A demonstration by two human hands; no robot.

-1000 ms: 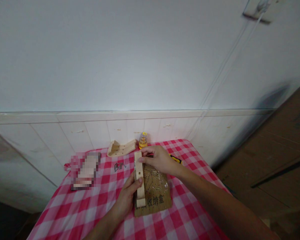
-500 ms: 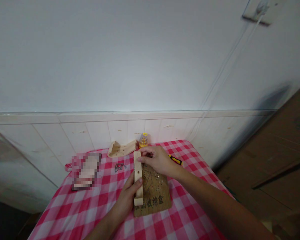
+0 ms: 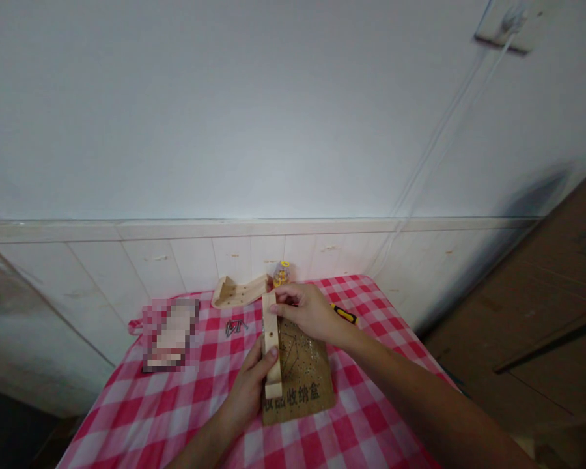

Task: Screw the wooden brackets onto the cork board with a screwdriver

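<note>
A narrow light wooden bar with a hole in its face stands over the left edge of a brown board printed with dark characters and scattered with small dots. My left hand is closed round the bar's lower half, thumb on its face. At the upper end, my right hand grips the bar between thumb and fingers. Whether a small piece is also pinched there is hidden. Beyond the bar lies another wooden part with raised ends and several holes. Loose screws lie left of the bar.
A yellow-and-black handled tool lies right of my right hand. Near the wall stands a small clear container with a yellow top. A pixelated flat object rests at left on the checked tablecloth. Brown cardboard stands at right.
The view has shifted slightly. The bar's lower end sits a little lower and further right over the board. Both hands keep nearly the same grip.
</note>
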